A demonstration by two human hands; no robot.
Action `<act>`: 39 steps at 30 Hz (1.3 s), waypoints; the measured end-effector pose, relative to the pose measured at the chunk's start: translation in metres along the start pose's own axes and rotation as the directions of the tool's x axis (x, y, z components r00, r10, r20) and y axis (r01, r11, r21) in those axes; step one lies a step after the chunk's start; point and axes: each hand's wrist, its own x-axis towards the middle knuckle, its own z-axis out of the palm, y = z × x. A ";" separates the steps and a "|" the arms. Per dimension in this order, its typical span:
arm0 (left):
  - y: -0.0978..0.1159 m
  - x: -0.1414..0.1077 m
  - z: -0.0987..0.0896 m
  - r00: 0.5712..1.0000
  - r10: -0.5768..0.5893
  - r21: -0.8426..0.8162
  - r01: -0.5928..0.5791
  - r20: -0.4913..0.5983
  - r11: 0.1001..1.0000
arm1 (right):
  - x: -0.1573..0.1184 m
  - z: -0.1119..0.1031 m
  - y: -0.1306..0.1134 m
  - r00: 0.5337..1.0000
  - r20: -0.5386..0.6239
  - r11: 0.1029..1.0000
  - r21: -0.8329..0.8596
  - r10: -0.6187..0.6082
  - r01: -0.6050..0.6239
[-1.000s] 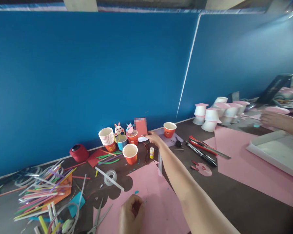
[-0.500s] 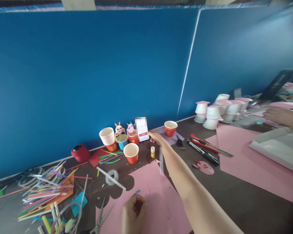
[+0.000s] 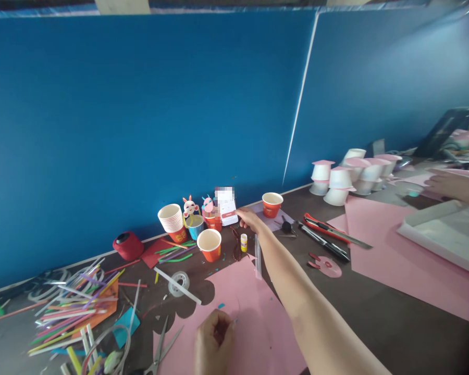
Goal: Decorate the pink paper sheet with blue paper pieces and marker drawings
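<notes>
My right hand [image 3: 249,220] reaches far forward, its fingertips at the right edge of a small white box [image 3: 230,219] with a red band, which stands near the wall. Its thumb and index finger are pressed together there. My left hand [image 3: 214,341] rests low over a pink paper sheet [image 3: 254,312], fingers curled into a pinch. What lies inside that pinch, if anything, is too small to make out. A bit of blue paper [image 3: 221,305] lies just beyond it. Grey scissors [image 3: 161,349] lie spread to its left. A small yellow-labelled bottle [image 3: 244,242] stands below my right hand.
Paper cups [image 3: 210,245], decorated figures [image 3: 190,207] and a tape roll [image 3: 179,284] stand or lie ahead. Coloured straws [image 3: 76,307] are heaped at left. Cutters [image 3: 328,230] lie right, near stacked white cups [image 3: 340,178]. Another person's hand [image 3: 449,185] is at far right.
My own hands keep almost the same place and shape. The view has shifted very slightly. The other person's hand at far right has moved a little to the right.
</notes>
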 end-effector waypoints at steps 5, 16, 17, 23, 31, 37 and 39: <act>-0.003 0.000 0.000 1.000 0.006 -0.012 -0.005 0.022 1.000 | 0.002 0.000 0.001 1.000 0.004 1.000 0.003 -0.003 0.003; 0.000 -0.001 0.000 0.999 0.007 -0.010 -0.006 0.037 1.000 | -0.002 -0.001 0.000 1.000 0.001 0.998 0.060 -0.020 0.020; 0.002 -0.001 -0.001 0.999 0.001 -0.011 -0.001 0.037 1.000 | -0.002 -0.001 0.000 1.000 0.002 0.997 0.074 -0.024 0.024; 0.012 -0.003 -0.007 0.995 -0.020 0.024 0.018 0.094 1.000 | -0.007 -0.004 0.002 0.998 0.009 0.974 0.216 -0.063 0.060; 0.001 -0.001 -0.009 0.994 0.036 0.060 -0.042 0.099 0.997 | -0.023 -0.026 -0.013 0.985 -0.071 0.869 0.464 -0.156 0.171; -0.006 0.002 -0.009 0.994 0.056 0.129 -0.068 0.098 0.989 | -0.048 -0.045 -0.041 0.966 -0.114 0.792 0.554 -0.231 0.255; -0.004 0.001 -0.010 0.994 0.067 0.141 -0.080 0.091 0.987 | -0.064 -0.050 -0.045 0.961 -0.138 0.787 0.553 -0.238 0.274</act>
